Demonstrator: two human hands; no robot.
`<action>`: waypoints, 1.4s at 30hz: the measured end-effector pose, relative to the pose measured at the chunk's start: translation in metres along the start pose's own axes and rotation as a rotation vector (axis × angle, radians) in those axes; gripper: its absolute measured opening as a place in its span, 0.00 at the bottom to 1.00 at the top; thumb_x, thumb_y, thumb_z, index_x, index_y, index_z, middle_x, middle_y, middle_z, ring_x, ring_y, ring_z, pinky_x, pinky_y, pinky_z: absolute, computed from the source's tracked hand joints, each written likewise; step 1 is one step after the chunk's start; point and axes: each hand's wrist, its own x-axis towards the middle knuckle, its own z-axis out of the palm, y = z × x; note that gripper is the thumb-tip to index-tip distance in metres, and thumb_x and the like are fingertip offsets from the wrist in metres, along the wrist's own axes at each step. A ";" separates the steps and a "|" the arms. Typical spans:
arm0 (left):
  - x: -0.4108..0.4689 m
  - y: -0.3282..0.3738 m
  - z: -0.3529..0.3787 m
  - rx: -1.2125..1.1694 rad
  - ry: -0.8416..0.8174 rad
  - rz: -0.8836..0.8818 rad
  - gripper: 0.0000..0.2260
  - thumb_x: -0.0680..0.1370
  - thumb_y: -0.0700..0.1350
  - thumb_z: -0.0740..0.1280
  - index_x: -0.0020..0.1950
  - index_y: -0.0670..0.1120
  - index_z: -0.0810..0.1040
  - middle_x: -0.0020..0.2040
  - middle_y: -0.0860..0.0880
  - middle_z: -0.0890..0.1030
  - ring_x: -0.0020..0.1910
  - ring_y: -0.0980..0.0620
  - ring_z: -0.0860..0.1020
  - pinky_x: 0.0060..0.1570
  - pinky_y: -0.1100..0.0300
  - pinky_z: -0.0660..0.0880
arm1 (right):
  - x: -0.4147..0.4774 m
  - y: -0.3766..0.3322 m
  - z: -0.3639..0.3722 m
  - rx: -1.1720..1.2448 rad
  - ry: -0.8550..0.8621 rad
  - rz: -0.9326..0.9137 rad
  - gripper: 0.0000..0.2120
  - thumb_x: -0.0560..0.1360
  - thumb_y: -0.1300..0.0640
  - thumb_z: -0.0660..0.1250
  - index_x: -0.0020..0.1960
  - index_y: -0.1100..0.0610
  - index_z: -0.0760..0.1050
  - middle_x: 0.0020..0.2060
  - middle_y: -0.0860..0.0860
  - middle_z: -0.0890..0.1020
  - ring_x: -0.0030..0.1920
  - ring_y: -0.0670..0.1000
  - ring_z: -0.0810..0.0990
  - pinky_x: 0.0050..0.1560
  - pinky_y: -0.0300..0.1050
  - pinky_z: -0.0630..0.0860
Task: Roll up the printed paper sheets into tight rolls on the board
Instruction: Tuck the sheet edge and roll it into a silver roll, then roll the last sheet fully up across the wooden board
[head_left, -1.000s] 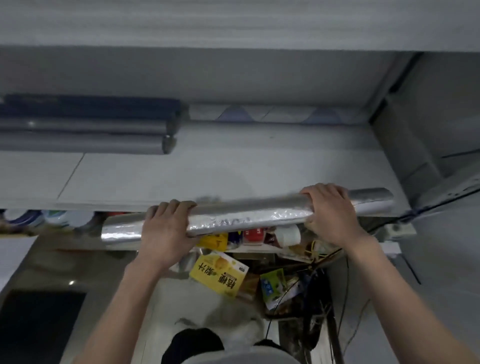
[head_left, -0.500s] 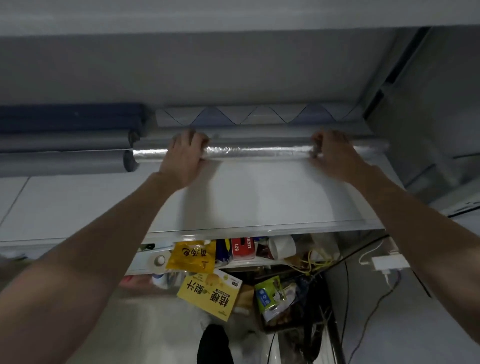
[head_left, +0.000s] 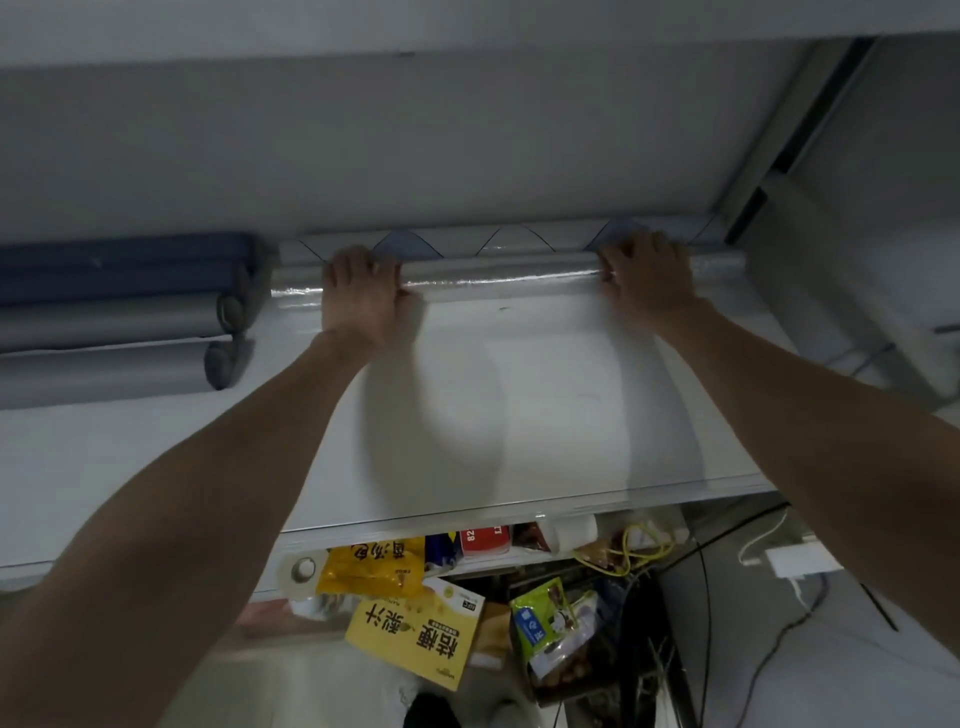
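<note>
Silver glossy paper roll (head_left: 498, 278) lies at white table's (head_left: 519, 415) far edge, against blue-patterned paper roll (head_left: 545, 241) | left hand (head_left: 358, 296), right hand (head_left: 649, 280): fingers curled over it, gripping | risk: slack release may let it unwind or roll toward near edge

- Both bare arms stretch out to the far side, nearly straight, elbows low and near.
- Left hand (head_left: 358, 293) lies palm-down, fingers curled over the silver roll (head_left: 498, 275).
- Right hand (head_left: 649, 278) grips the roll likewise, further right.
</note>
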 end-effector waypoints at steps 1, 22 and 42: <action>0.001 -0.001 -0.002 0.007 -0.012 0.006 0.14 0.75 0.48 0.64 0.54 0.39 0.77 0.52 0.33 0.76 0.51 0.33 0.75 0.52 0.44 0.69 | 0.000 -0.003 -0.002 0.000 0.008 0.000 0.18 0.75 0.52 0.59 0.58 0.59 0.78 0.53 0.66 0.78 0.53 0.68 0.77 0.54 0.59 0.71; -0.452 -0.019 -0.188 -0.601 -0.158 -0.766 0.19 0.78 0.64 0.57 0.57 0.53 0.79 0.51 0.57 0.79 0.51 0.54 0.79 0.52 0.51 0.76 | -0.272 -0.261 -0.126 0.931 -0.709 -0.285 0.11 0.79 0.45 0.65 0.60 0.44 0.76 0.54 0.40 0.78 0.55 0.41 0.78 0.57 0.43 0.76; -0.780 -0.247 -0.231 -0.389 -0.169 -1.620 0.16 0.82 0.55 0.61 0.63 0.47 0.77 0.56 0.50 0.81 0.54 0.48 0.80 0.56 0.51 0.73 | -0.352 -0.737 -0.175 0.422 -0.962 -1.213 0.16 0.80 0.44 0.62 0.66 0.47 0.73 0.55 0.43 0.79 0.55 0.47 0.79 0.59 0.53 0.76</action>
